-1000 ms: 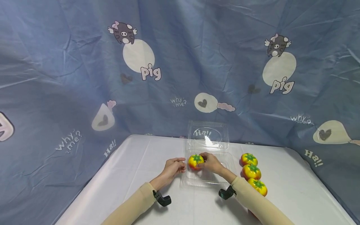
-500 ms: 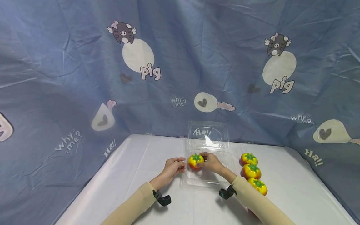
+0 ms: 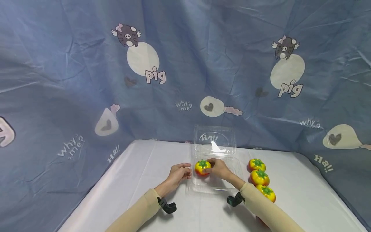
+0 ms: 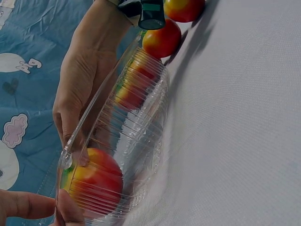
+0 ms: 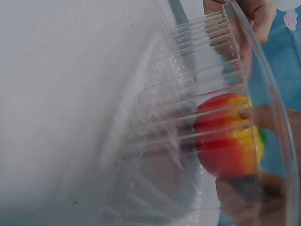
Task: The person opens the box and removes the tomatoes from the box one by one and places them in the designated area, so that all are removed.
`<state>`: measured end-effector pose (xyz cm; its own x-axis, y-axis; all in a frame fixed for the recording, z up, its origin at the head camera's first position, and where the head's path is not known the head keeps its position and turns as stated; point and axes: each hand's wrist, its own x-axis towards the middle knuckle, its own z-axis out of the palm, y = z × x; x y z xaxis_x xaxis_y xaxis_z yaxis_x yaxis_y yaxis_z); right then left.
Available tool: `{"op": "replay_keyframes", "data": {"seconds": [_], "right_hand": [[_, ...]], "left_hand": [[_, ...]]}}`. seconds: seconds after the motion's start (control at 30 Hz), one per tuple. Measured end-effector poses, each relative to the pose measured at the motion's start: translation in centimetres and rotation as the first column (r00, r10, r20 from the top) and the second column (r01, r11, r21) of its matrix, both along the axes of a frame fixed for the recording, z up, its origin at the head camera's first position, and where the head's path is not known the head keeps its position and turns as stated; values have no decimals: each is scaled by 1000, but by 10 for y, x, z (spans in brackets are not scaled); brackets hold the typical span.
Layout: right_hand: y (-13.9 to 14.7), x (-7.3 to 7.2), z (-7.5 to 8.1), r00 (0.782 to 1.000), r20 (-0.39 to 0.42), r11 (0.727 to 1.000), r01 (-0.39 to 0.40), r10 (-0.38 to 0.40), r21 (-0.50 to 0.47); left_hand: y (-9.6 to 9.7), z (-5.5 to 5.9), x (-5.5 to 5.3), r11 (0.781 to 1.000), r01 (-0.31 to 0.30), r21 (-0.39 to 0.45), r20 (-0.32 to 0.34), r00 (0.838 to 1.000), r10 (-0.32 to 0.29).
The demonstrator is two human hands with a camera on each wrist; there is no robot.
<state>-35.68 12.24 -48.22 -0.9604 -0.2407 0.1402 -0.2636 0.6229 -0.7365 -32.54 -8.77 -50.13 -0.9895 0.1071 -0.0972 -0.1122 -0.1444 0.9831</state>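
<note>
A yellow-and-red toy tomato point(image 3: 202, 167) with a green leaf star sits in the left part of a clear plastic clamshell box point(image 3: 215, 183). My right hand point(image 3: 219, 168) grips this tomato from its right side, its fingers around it inside the box. At the box's left edge, my left hand point(image 3: 176, 175) pinches the rim; the left wrist view shows its finger and thumb point(image 4: 70, 212) on either side of the clear wall. Through the ribbed plastic, the right wrist view shows the tomato's red underside point(image 5: 223, 141).
The box's lid point(image 3: 215, 140) stands raised at the back, against a blue printed curtain point(image 3: 174, 96). To the right, a row of similar toy tomatoes point(image 3: 259, 178) lies on the white tablecloth point(image 3: 156, 154); the right sleeve partly hides the nearest one.
</note>
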Motion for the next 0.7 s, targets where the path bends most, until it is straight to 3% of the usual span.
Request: {"op": "replay_keyframes", "data": {"seconds": [0.17, 0.43, 0.53, 0.7], "right_hand": [[3, 1, 1, 1000, 7, 1000, 14, -14, -2], [6, 1, 0, 999, 39, 1000, 19, -19, 3], [6, 1, 0, 1000, 22, 1000, 19, -19, 19], [5, 2, 2, 1000, 7, 1000, 20, -20, 11]], "left_hand": [[-1, 3, 2, 1000, 12, 1, 0, 1000, -12], [-1, 27, 20, 999, 26, -19, -3, 1000, -26], [-1, 23, 17, 999, 25, -23, -2, 1000, -25], [-1, 8, 6, 1000, 7, -23, -4, 1000, -7]]}}
